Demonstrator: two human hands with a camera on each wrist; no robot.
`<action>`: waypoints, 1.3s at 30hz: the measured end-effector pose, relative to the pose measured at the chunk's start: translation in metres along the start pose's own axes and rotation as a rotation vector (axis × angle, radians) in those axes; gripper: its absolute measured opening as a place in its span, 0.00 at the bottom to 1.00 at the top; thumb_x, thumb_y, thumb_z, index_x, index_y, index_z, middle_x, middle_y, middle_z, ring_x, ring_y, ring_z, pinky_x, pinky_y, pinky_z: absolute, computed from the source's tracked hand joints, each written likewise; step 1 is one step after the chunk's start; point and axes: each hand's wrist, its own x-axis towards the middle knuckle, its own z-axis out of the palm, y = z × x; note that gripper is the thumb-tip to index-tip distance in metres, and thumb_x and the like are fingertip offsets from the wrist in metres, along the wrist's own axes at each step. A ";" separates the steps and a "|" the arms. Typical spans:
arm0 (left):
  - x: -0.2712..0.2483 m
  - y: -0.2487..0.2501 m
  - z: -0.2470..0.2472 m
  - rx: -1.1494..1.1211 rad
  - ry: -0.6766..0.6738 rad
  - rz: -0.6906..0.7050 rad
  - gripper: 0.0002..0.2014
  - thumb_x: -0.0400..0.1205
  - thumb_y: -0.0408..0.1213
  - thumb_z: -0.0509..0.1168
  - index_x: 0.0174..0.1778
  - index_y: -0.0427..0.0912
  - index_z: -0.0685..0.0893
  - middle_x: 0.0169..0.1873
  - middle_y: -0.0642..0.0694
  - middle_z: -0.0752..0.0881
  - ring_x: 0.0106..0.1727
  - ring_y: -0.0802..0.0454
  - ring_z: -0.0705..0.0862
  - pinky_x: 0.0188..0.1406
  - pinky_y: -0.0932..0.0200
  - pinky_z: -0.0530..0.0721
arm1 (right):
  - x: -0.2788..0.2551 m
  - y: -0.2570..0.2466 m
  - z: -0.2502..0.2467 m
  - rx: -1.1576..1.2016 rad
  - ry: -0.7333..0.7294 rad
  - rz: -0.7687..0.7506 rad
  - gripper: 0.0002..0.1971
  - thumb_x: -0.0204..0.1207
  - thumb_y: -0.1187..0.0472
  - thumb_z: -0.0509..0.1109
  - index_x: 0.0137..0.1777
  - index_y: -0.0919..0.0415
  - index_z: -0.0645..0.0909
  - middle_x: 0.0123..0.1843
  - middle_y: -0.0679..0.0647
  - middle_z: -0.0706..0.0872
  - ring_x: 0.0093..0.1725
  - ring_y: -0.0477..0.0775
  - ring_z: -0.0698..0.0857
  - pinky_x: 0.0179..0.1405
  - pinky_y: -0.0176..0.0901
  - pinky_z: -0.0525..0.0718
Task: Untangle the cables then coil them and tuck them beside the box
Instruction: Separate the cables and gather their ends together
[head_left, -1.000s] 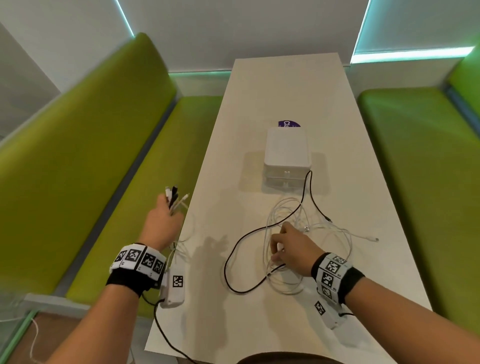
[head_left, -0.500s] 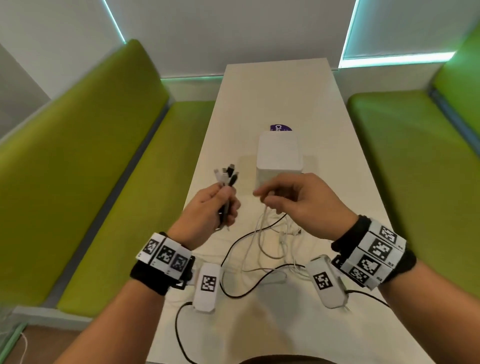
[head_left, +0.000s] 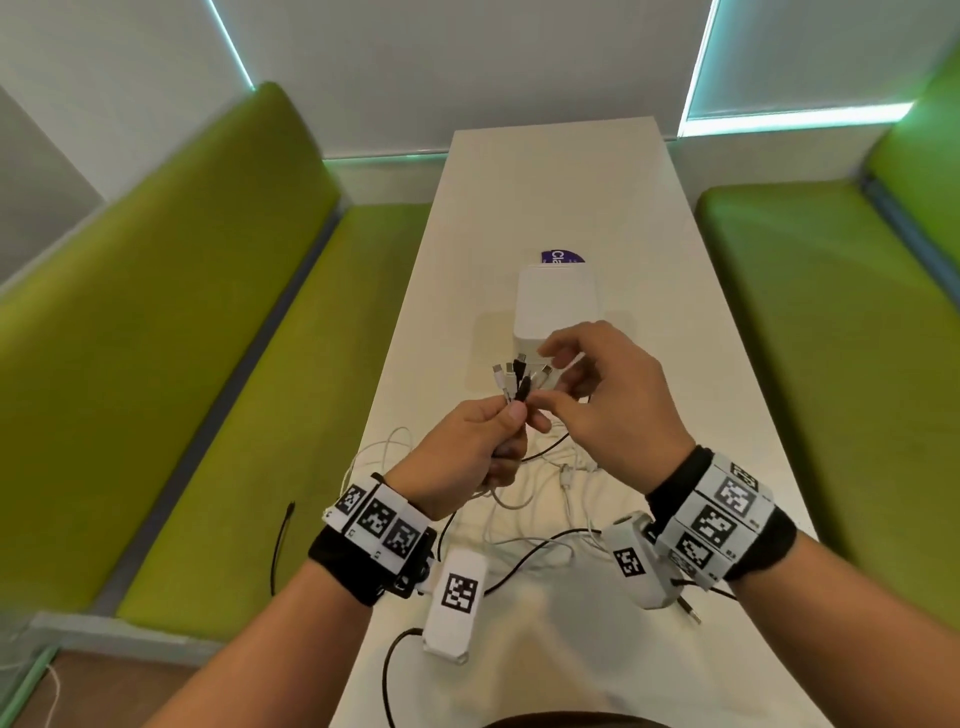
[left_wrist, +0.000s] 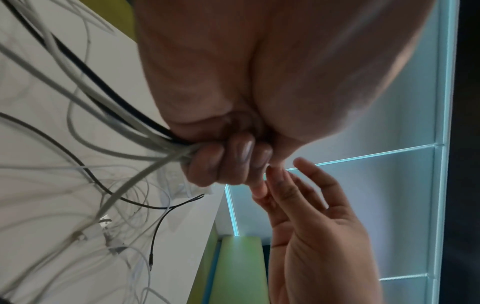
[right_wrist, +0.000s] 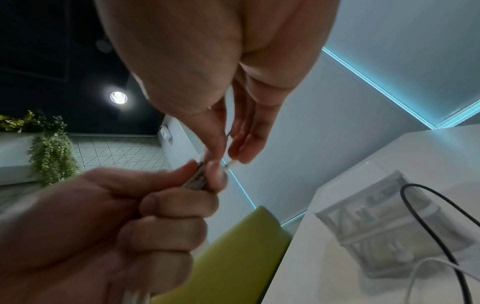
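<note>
At frame centre the left hand (head_left: 470, 447) grips the cables (head_left: 511, 382) by their plug ends while the right hand's (head_left: 608, 395) fingers (head_left: 545, 402) pinch one, so tugging likely tightens the tangle on the desk (head_left: 675, 364) below the box (head_left: 556, 296).

1. Looks like an office lounge or café booth.
2. Shown by green padded benches (head_left: 218, 332) flanking a long white table (head_left: 550, 197).
3. Also by pale wall panels (head_left: 467, 67) edged with cyan light strips (head_left: 795, 111), and trailing greenery (right_wrist: 50, 152) on a ledge.
</note>
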 end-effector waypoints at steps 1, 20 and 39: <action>-0.001 0.002 -0.002 0.011 -0.004 0.002 0.16 0.92 0.41 0.54 0.49 0.38 0.84 0.27 0.49 0.63 0.27 0.55 0.58 0.27 0.61 0.57 | 0.001 0.001 0.000 0.033 0.018 0.034 0.20 0.66 0.63 0.86 0.54 0.51 0.83 0.44 0.48 0.86 0.37 0.49 0.87 0.41 0.41 0.87; -0.012 0.015 -0.045 1.017 0.360 -0.002 0.06 0.87 0.46 0.60 0.52 0.49 0.77 0.39 0.51 0.83 0.38 0.51 0.81 0.39 0.49 0.81 | -0.010 0.067 0.000 -0.215 -0.485 0.161 0.13 0.88 0.62 0.60 0.48 0.46 0.83 0.48 0.46 0.88 0.48 0.51 0.83 0.53 0.52 0.81; 0.003 -0.017 -0.051 1.381 0.476 0.092 0.11 0.85 0.42 0.67 0.58 0.44 0.74 0.46 0.49 0.82 0.42 0.42 0.84 0.41 0.49 0.80 | -0.013 0.074 -0.002 -0.179 -0.419 0.146 0.10 0.86 0.62 0.67 0.53 0.50 0.89 0.50 0.42 0.88 0.49 0.36 0.84 0.50 0.35 0.77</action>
